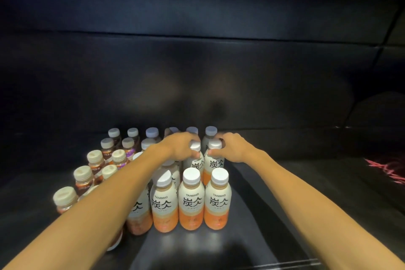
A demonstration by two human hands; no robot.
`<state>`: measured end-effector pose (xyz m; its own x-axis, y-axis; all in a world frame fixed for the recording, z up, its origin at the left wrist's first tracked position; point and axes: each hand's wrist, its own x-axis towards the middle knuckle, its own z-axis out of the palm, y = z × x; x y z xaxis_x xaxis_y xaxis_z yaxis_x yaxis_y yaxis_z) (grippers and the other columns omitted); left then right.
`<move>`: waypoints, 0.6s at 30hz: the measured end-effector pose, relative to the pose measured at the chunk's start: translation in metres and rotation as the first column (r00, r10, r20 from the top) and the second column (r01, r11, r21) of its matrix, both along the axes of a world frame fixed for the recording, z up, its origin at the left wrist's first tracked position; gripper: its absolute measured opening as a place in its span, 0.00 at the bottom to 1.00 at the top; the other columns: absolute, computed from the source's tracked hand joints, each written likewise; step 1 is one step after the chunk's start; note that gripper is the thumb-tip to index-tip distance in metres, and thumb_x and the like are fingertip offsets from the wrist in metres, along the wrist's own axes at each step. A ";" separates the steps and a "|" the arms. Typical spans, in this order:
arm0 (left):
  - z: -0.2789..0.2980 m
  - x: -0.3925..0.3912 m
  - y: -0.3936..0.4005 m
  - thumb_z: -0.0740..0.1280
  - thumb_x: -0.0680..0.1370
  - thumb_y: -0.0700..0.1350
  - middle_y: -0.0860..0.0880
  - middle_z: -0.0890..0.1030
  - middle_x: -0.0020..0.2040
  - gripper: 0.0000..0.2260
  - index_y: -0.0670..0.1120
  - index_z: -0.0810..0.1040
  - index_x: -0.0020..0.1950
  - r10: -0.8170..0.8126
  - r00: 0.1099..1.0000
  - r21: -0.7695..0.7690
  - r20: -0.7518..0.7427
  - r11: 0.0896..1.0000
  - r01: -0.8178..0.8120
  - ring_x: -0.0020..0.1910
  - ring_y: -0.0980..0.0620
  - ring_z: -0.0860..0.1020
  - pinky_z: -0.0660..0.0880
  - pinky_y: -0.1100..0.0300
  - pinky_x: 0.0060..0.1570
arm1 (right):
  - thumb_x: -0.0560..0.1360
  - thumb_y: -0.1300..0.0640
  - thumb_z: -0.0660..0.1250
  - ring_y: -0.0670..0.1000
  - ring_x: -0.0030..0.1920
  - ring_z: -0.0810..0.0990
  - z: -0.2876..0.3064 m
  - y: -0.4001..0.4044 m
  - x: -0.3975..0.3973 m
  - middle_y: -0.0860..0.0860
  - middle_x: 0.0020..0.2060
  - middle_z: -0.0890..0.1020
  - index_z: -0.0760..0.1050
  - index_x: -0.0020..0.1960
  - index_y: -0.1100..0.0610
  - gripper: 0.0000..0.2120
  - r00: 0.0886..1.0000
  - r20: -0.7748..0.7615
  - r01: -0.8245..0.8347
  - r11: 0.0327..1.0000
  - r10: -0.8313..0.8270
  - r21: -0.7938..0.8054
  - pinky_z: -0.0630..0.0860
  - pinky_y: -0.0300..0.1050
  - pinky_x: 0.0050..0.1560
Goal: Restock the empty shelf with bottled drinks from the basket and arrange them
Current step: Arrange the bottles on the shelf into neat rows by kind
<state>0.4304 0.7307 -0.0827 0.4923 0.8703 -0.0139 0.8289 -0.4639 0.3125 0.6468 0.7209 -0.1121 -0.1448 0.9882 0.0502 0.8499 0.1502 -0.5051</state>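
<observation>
Gripping white-capped, orange-based bottles [203, 160] upright, each hand [179, 147].

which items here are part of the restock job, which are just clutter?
Job:
- left hand gripping a TANBING bottle
- right hand gripping the next TANBING bottle
- brown-drink bottles
- shelf

Lying about:
- red markings, far right

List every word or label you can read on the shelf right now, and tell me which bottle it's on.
"TANBING" above two large Chinese characters: front-row bottle on the left, front middle bottle and front right bottle.
The same two characters show on the bottle held by the left hand and the bottle held by the right hand.
Small print under the characters: too blurred to read.
Brown bottles on the left: labels unreadable.
</observation>
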 end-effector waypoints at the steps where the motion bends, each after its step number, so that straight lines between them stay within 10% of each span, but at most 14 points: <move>1: 0.000 -0.002 -0.002 0.73 0.74 0.54 0.50 0.81 0.51 0.11 0.56 0.77 0.55 -0.009 1.000 -0.018 0.024 1.000 0.010 0.52 0.47 0.78 0.74 0.45 0.60 | 0.69 0.39 0.75 0.50 0.49 0.83 0.001 -0.001 0.001 0.48 0.51 0.83 0.78 0.58 0.48 0.22 1.000 0.003 -0.015 1.000 0.015 -0.005 0.82 0.54 0.54; 7: -0.001 -0.012 -0.015 0.72 0.75 0.54 0.52 0.81 0.49 0.11 0.57 0.76 0.56 -0.032 0.999 0.017 -0.021 0.999 0.032 0.54 0.46 0.74 0.63 0.45 0.64 | 0.69 0.44 0.77 0.48 0.39 0.80 0.007 -0.017 0.002 0.49 0.39 0.82 0.80 0.41 0.49 0.11 0.993 -0.041 -0.107 0.994 0.106 -0.014 0.77 0.49 0.42; 18: 0.011 -0.023 -0.036 0.57 0.85 0.54 0.55 0.75 0.55 0.12 0.61 0.75 0.66 -0.080 0.996 -0.114 -0.043 0.991 0.075 0.58 0.47 0.68 0.59 0.47 0.66 | 0.71 0.43 0.76 0.48 0.47 0.84 0.012 -0.035 0.005 0.44 0.44 0.85 0.84 0.45 0.42 0.05 0.978 -0.148 -0.154 0.986 0.144 -0.063 0.81 0.46 0.49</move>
